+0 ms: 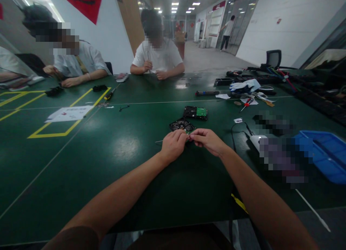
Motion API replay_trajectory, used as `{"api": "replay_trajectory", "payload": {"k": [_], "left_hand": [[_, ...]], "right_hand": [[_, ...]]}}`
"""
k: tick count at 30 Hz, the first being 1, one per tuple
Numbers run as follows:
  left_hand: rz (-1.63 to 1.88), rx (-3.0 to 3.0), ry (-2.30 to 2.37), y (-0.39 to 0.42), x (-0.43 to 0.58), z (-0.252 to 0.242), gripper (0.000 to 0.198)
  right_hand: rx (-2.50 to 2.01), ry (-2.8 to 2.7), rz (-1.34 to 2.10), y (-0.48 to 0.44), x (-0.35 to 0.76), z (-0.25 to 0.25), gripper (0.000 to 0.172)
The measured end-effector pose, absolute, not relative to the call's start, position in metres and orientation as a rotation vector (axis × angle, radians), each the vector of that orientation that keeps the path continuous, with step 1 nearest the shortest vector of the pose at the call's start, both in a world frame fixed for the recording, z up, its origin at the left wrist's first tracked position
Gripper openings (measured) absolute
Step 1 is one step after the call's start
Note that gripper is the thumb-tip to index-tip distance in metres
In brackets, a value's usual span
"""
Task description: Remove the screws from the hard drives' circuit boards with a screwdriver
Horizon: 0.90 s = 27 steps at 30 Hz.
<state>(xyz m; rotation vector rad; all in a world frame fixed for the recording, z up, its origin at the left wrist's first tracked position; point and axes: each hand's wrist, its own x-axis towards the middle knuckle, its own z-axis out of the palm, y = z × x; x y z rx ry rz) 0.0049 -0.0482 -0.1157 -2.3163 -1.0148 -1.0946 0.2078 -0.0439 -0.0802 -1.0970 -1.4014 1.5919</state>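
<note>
My left hand [174, 143] and my right hand [207, 139] meet just above the green table, fingers closed in pinches. Between the fingertips a bit of a small green part [187, 132] shows; my fingers cover most of it, so its kind is unclear. A thin metal rod [159, 141] sticks out to the left of my left hand; whether the hand holds it I cannot tell. Right behind my hands lies a black computer fan [181, 124]. Beyond that fan is a hard drive [196, 113] with a green circuit board facing up.
At right stand a blue plastic tray [331, 154] and a white device [255, 141] with a black cable. Farther back lie a white glove [245, 86], a red screwdriver [246, 105] and cables. Yellow tape and a paper sheet [67, 113] mark the left. Two people sit across.
</note>
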Motion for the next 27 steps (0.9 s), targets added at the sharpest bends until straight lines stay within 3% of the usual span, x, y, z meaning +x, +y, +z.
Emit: {"api": "replay_trajectory", "payload": {"k": [15,18,27], "left_hand": [[-1.004,-2.508,-0.938,-0.060,-0.001,-0.113,0.019],[-0.959,-2.472,-1.046,-0.060,-0.003,-0.113,0.021],[-0.534,-2.609,-1.365,-0.052,-0.018,-0.110,0.055]], "right_hand": [[-1.087,-1.438,1.794,-0.048,0.215,-0.071,0.021],[-1.121,-1.425,1.717,-0.046,0.215,-0.071,0.020],[-1.224,-1.313,1.243,-0.034,0.223,-0.083,0.023]]}}
